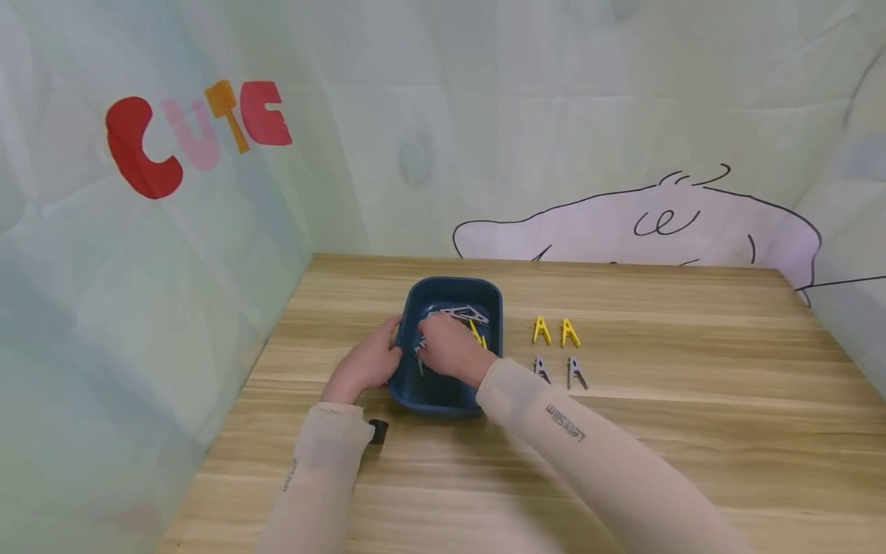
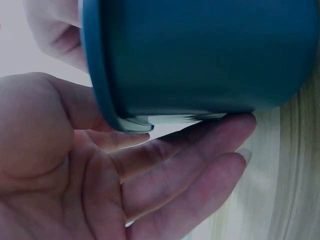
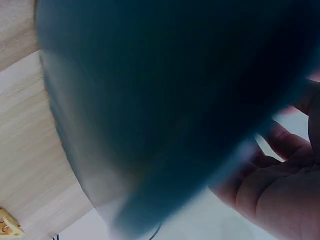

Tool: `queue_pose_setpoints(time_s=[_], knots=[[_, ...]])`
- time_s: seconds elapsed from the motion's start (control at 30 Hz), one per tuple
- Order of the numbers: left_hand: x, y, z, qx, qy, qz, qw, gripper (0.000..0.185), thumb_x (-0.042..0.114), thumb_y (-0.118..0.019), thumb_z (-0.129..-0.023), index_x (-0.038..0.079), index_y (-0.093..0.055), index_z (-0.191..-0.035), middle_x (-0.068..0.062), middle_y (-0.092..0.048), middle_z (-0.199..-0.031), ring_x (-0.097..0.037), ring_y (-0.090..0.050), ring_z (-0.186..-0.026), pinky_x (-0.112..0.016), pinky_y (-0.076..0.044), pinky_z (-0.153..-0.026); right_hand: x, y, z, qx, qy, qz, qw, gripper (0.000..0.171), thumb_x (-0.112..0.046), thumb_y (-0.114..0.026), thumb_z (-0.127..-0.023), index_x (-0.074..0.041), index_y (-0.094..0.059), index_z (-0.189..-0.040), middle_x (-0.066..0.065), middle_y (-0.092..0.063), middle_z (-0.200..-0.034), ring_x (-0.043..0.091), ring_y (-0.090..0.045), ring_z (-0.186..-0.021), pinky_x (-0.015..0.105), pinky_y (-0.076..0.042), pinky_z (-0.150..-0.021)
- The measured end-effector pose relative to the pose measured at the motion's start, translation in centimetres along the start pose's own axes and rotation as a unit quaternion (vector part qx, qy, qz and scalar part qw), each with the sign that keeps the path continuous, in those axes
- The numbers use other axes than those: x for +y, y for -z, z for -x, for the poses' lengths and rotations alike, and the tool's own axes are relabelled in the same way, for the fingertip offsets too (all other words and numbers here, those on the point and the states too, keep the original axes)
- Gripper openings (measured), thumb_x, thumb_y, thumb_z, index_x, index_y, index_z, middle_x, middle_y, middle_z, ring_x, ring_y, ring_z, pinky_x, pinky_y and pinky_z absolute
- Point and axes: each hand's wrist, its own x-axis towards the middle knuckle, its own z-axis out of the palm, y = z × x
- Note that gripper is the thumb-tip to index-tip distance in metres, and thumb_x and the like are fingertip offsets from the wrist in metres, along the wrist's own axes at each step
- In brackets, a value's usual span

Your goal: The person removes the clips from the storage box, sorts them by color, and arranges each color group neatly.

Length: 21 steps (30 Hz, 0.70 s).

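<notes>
A dark blue plastic bin (image 1: 443, 400) stands on the table with grey and yellow clothespins (image 1: 474, 314) inside it. My left hand (image 1: 370, 358) grips its left side; in the left wrist view, the fingers (image 2: 200, 175) lie along the outer wall and the thumb is at the rim. My right hand (image 1: 450, 346) reaches down into the bin, over the clothespins, with a grey one showing right by its fingertips. In the right wrist view the bin wall (image 3: 150, 100) hides part of that hand; I cannot tell whether it pinches a clothespin.
Right of the bin, two yellow clothespins (image 1: 542, 331) lie in a row, with two grey clothespins (image 1: 577, 372) in a row nearer me. The right forearm sleeve (image 1: 588, 454) passes close to the grey ones. A fabric backdrop (image 1: 388, 154) stands behind the wooden table (image 1: 664, 431).
</notes>
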Motion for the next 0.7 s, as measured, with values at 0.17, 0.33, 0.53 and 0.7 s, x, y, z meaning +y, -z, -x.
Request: queue_pose_setpoints(time_s=[0.17,0.33,0.53,0.7], knots=[[0.0,0.0,0.1,0.000,0.003,-0.001,1.0000,0.058,0.009,-0.042,-0.102,0.010,-0.024,-0.157,-0.013,-0.059,-0.087,-0.022,-0.057,-0.057,-0.034,-0.048,-0.053,-0.4,-0.2,-0.4,-0.022,-0.009,-0.009,1.000,0.018,-0.010,-0.066,-0.094,0.002,-0.070,-0.106,0.008,-0.065,-0.089,0.020,-0.059,-0.081,0.031,-0.053,-0.079],[0.0,0.0,0.1,0.004,0.004,-0.008,0.9999,0.058,0.009,-0.041,-0.102,0.009,-0.024,-0.157,-0.012,-0.058,-0.081,-0.021,-0.057,-0.057,-0.034,-0.048,-0.054,-0.4,-1.1,-0.5,-0.038,-0.008,-0.008,0.999,0.014,-0.010,-0.062,-0.096,0.001,-0.071,-0.101,0.007,-0.061,-0.078,0.018,-0.060,-0.069,0.027,-0.052,-0.063],[0.1,0.0,0.1,0.008,0.001,-0.026,0.9996,0.058,0.008,-0.042,-0.101,0.006,-0.024,-0.157,-0.014,-0.059,-0.083,-0.021,-0.057,-0.056,-0.034,-0.047,-0.053,-0.3,-2.9,-0.8,-0.020,-0.004,0.055,0.998,0.020,-0.013,-0.064,-0.095,0.002,-0.071,-0.106,0.014,-0.066,-0.091,0.020,-0.062,-0.073,0.031,-0.056,-0.068],[0.1,-0.1,0.0,0.016,-0.012,-0.045,0.9988,0.058,0.007,-0.042,-0.100,0.003,-0.026,-0.155,-0.019,-0.061,-0.113,-0.025,-0.062,-0.076,-0.039,-0.049,-0.068,-0.7,-4.0,-0.9,0.026,-0.022,0.104,0.994,0.026,-0.018,-0.062,-0.096,0.002,-0.072,-0.110,0.021,-0.068,-0.105,0.027,-0.068,-0.084,0.041,-0.058,-0.071]])
